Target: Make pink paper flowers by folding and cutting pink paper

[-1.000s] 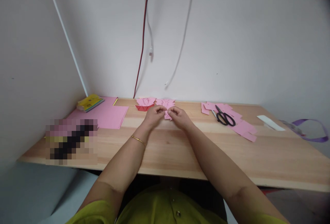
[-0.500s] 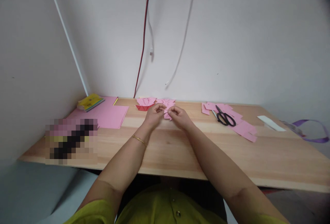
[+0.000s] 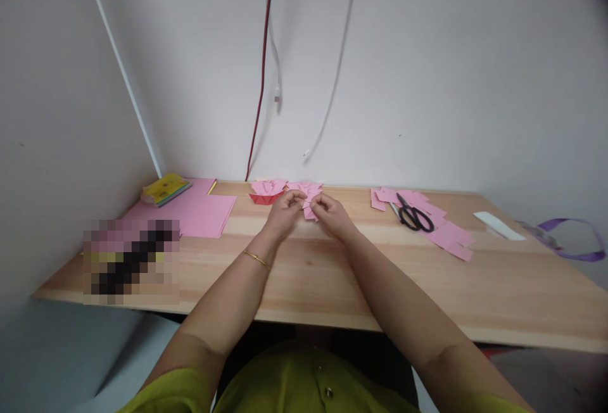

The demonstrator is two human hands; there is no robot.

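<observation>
Side by side near the back of the table, my left hand point(image 3: 286, 211) and my right hand point(image 3: 331, 213) have their thumbs and fingertips pinched close together. A small piece of pink paper point(image 3: 311, 212) shows between the fingertips; its outline blends with the pink paper pieces point(image 3: 304, 187) lying just behind. Left of these pieces is a pile of folded pink paper point(image 3: 268, 186). In front of that pile, close to my left fingers, sits a red folded paper point(image 3: 263, 199).
Pink sheets point(image 3: 209, 216) and a yellow booklet point(image 3: 166, 189) lie at the left, by a blurred-out dark object point(image 3: 133, 261). Black-handled scissors point(image 3: 415, 216) rest on cut pink paper point(image 3: 449, 235) at the right. Beyond are a white strip point(image 3: 498, 226) and a purple strap point(image 3: 582, 254). Cables point(image 3: 263, 71) hang behind.
Both hands stay in nearly the same place, fingertips still together. The pink paper between them shows at a slightly different angle. The view has shifted very slightly.
</observation>
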